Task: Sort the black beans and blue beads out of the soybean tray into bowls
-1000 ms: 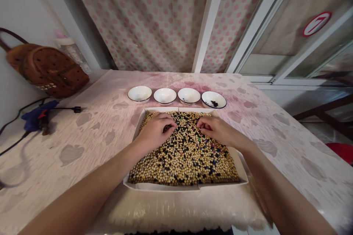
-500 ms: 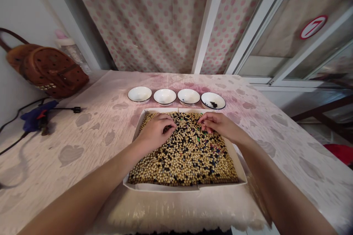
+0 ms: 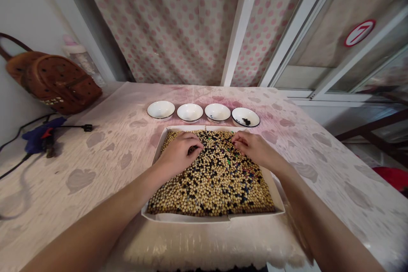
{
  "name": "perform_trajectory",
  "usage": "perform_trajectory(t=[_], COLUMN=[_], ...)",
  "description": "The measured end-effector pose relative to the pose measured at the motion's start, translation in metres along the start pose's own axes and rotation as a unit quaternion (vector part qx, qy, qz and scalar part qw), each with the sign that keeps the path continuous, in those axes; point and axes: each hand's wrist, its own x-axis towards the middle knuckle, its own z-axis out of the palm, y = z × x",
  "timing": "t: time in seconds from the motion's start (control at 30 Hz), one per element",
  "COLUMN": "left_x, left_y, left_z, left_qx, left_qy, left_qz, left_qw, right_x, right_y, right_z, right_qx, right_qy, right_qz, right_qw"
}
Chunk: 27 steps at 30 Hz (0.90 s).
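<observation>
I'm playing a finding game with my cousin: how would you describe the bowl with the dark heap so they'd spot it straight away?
On the table, find the white tray full of little balls. Just beyond its far edge stand four white bowls in a row; go to the right end. That bowl is the only one with a small dark heap inside.

The right hand [image 3: 253, 148] has shifted slightly rightward and nearer the box's [image 3: 188, 218] far edge.
</observation>
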Motion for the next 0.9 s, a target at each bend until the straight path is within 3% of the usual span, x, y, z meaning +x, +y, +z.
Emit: perform_trajectory(t=[0.17, 0.37, 0.63, 0.9], left_x=[0.0, 0.0, -0.001, 0.0], left_y=[-0.001, 0.001, -0.001, 0.001], left_z=[0.0, 0.0, 0.0, -0.001], left_qx=[-0.003, -0.002, 0.005, 0.003], left_qy=[-0.003, -0.002, -0.006, -0.005], left_qz=[0.0, -0.001, 0.002, 0.0], left_qw=[1.0, 1.0, 1.0, 1.0], right_x=[-0.005, -0.006, -0.009, -0.007], right_y=[-0.005, -0.013, -0.01, -0.015], right_z=[-0.004, -0.002, -0.008, -0.002], right_qx=[-0.114, -0.033, 0.026, 0.044], right_qy=[-0.026, -0.062, -0.142, -0.123], right_qz=[-0.003, -0.031, -0.013, -0.009], right_qw=[0.993, 0.997, 0.989, 0.991])
